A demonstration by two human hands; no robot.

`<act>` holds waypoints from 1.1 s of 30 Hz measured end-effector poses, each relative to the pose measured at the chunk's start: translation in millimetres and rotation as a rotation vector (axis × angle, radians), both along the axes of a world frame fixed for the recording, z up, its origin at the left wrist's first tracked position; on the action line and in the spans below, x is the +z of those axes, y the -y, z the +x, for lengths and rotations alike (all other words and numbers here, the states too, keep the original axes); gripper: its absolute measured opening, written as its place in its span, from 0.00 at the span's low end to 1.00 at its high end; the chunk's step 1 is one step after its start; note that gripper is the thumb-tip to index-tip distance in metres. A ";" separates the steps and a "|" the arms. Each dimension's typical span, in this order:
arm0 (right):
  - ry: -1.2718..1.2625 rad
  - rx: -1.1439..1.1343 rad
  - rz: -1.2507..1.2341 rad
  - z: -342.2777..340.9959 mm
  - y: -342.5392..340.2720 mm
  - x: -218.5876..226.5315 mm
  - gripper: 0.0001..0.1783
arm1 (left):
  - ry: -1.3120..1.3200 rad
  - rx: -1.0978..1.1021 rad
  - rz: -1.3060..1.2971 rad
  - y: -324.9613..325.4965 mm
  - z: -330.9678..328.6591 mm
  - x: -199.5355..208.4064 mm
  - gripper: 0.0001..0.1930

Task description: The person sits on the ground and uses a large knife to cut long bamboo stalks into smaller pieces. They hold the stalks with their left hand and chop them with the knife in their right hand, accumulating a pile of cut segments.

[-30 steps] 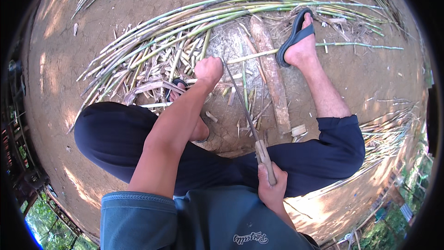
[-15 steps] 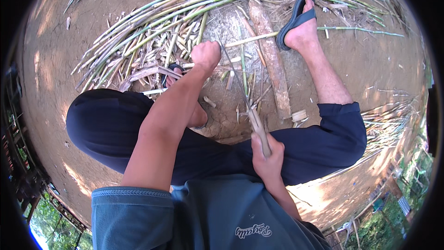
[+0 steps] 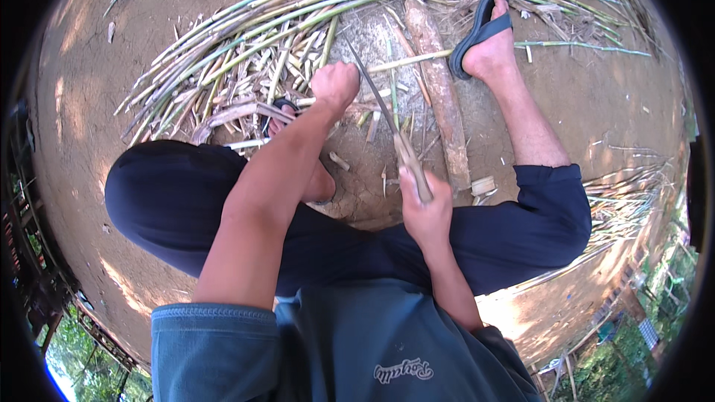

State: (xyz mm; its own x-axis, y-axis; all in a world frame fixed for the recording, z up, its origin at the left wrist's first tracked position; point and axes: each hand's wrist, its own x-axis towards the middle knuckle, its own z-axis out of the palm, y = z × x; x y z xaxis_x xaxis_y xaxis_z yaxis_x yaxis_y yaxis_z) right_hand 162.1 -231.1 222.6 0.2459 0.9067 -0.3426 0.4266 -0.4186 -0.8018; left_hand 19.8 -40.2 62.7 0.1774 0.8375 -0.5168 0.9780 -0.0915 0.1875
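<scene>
Right hand (image 3: 426,212): closed tight round wooden handle of long knife (image 3: 389,120), near centre; blade runs up and to the far left, tip by the left hand.
Left hand (image 3: 335,85): fist shut on a thin bamboo stick (image 3: 411,59), far centre; what else it grips, can't tell.
Stick position: lies across the flat stone (image 3: 372,37), pale end pointing right toward the sandalled foot (image 3: 488,45).
Handling (judged): stick looks light, stiff, prob. splintery w/ sharp cut ends; best held well back from the blade line, mid-length. Knife looks thin and sharp, so grip only at the handle.
Around: green bamboo stalks (image 3: 298,7) fanned out on far dirt ground (image 3: 97,104); short log (image 3: 439,82) right of blade; chips and offcuts (image 3: 482,184) near right knee.
</scene>
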 end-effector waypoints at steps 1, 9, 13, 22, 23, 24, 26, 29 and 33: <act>0.003 0.012 -0.009 0.6 -3.3 -0.8 0.10 | -0.006 -0.023 -0.014 10.3 1.6 0.9 0.12; -0.028 -0.040 -0.122 8.2 40.3 39.7 0.13 | 0.046 -0.010 0.098 2.3 -7.8 -7.1 0.11; 0.040 0.011 0.019 -0.5 -5.3 -4.3 0.14 | 0.037 -0.028 0.090 -2.9 0.9 -2.8 0.11; 0.014 0.013 0.016 -0.7 2.3 -1.5 0.10 | 0.042 0.000 0.105 -2.1 -1.3 -7.4 0.10; 0.020 0.011 0.011 -5.6 -3.5 -8.8 0.10 | 0.058 -0.033 0.121 -4.9 -5.9 -6.4 0.10; 0.010 -0.007 -0.009 -3.6 2.8 -4.6 0.09 | 0.030 -0.030 0.097 -4.7 -6.2 -5.7 0.11; -0.034 -0.022 -0.056 4.6 33.0 18.2 0.07 | -0.013 -0.022 0.036 1.6 -2.4 -4.5 0.13; -0.075 -0.092 -0.039 14.9 76.3 50.0 0.06 | 0.000 0.005 0.075 3.0 -3.8 1.1 0.12; 0.011 -0.006 0.023 4.4 5.7 -6.5 0.10 | 0.044 0.011 0.092 1.7 2.1 5.4 0.11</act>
